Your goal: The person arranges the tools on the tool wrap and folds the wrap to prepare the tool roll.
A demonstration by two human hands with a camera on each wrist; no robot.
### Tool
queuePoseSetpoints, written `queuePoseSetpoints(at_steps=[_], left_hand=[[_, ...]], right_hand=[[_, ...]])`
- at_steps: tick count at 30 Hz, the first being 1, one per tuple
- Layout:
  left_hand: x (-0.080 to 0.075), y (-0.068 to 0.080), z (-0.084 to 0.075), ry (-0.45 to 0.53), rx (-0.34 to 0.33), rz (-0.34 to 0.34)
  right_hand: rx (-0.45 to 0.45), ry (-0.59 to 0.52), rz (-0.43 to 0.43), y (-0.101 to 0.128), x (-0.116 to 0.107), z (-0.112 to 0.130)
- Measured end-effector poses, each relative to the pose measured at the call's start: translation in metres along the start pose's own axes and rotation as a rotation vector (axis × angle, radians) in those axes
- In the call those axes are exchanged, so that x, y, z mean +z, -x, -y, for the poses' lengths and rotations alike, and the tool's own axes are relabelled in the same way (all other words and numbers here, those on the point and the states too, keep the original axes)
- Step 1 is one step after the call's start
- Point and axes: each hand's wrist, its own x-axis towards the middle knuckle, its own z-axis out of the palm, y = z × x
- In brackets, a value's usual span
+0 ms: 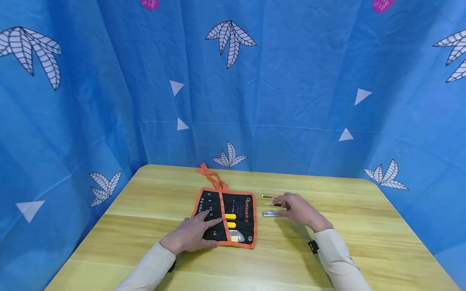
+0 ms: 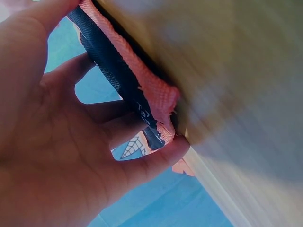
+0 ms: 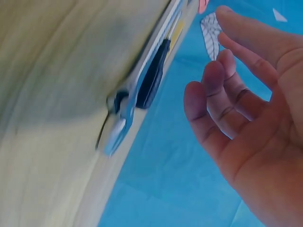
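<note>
A black tool roll [image 1: 227, 218] with orange trim lies unrolled in the middle of the wooden table [image 1: 364, 226]; yellow-handled tools sit in its pockets. My left hand [image 1: 198, 230] rests flat on the roll's left half, fingers straight. In the left wrist view the left hand [image 2: 57, 142] touches the roll's orange edge [image 2: 151, 90]. To the right of the roll lie a yellow-tipped tool [image 1: 268, 197], a thin screwdriver [image 1: 271, 204] and a silver wrench [image 1: 268, 214]. My right hand [image 1: 291, 206] hovers over them, fingers loosely bent. In the right wrist view the right hand [image 3: 236, 99] holds nothing, apart from the wrench [image 3: 118, 130].
The roll's orange tie strap [image 1: 211, 178] trails toward the table's far edge. Blue patterned cloth [image 1: 291, 101] hangs behind and on both sides of the table. Bare wood lies to the left, right and front of the roll.
</note>
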Motion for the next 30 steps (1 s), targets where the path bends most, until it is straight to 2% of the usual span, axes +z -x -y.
queuePoseSetpoints(at_steps=[12, 22, 30], left_hand=[[-0.001, 0.001, 0.000, 0.002, 0.001, -0.006], [0.000, 0.000, 0.001, -0.002, 0.009, -0.012], [-0.001, 0.001, 0.000, -0.004, 0.007, -0.011]], right_hand=[[0.074, -0.012, 0.006, 0.014, -0.017, -0.022], [0.130, -0.032, 0.068, 0.022, -0.021, -0.032], [0.118, -0.013, 0.089, 0.024, -0.019, -0.036]])
